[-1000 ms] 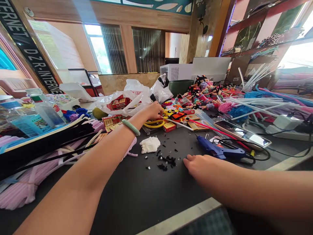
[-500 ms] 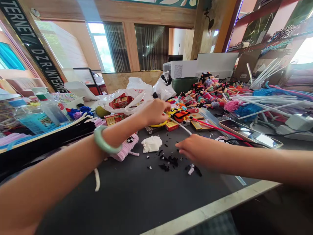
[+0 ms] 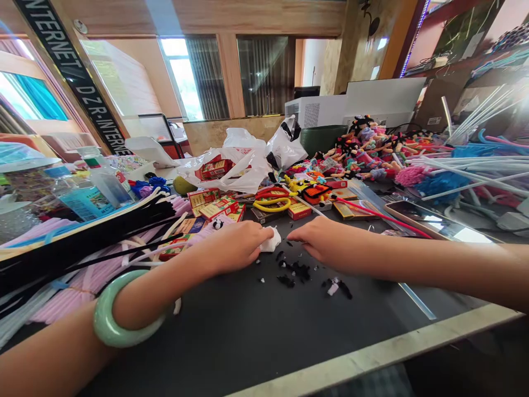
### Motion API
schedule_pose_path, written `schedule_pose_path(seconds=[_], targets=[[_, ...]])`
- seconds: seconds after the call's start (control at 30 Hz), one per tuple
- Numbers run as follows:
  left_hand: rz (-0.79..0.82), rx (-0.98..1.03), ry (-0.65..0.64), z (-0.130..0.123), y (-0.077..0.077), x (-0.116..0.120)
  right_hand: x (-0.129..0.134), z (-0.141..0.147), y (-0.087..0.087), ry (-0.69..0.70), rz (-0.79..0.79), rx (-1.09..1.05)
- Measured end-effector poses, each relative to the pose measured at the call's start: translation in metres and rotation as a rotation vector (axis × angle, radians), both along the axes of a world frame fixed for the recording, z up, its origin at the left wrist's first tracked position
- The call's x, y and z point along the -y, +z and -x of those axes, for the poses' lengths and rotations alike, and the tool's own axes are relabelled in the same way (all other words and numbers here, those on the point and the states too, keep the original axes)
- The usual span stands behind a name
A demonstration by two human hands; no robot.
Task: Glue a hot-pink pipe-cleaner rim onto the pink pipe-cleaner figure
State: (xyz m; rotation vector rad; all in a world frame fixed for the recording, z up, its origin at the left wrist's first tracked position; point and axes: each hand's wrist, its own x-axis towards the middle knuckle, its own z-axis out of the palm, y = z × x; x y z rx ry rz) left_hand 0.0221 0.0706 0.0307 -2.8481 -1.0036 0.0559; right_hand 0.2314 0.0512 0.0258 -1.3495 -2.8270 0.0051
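Observation:
My left hand (image 3: 237,245), with a pale green bangle (image 3: 124,309) on its wrist, is closed at the left side of a crumpled white tissue-like bundle (image 3: 271,241). Its fingertips and thumb press against the bundle, covering part of it. Across a small gap to the right, my right hand (image 3: 322,237) hovers low over the table with fingers curled together. Whatever lies inside those fingers is hidden. Black fuzzy scraps (image 3: 295,270) and small white bits lie in front of both hands. Beyond them rests a tool with yellow loop handles (image 3: 270,205).
Small printed boxes (image 3: 219,208) and a white plastic bag (image 3: 243,160) stand behind. Black pipe cleaners (image 3: 103,237) and bottles (image 3: 85,198) crowd the left. A heap of small dolls (image 3: 367,146), white pipe cleaners (image 3: 463,171) and a phone (image 3: 438,220) are right.
My left hand has drawn back from beside the yellow-handled tool to the white bundle. My right hand has barely moved. The view has shifted slightly left.

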Motion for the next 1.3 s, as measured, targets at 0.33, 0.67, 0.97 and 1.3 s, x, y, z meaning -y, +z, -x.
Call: schedule_pose_path(seconds=[0.33,0.67,0.97,1.3], targets=[[-0.038,0.205,0.177,0.004,0.007,-0.008,-0.002,0.018,0.0,0.078,0.013,-0.094],[-0.046,0.365,0.299,0.01,0.014,-0.014,-0.029,0.041,-0.005,0.107,0.028,-0.092],[-0.057,0.412,0.379,0.015,0.017,-0.021,-0.042,0.049,0.001,0.099,0.02,0.003],[-0.034,0.359,0.397,0.014,0.014,-0.022,-0.037,0.06,-0.003,0.182,0.071,0.07]])
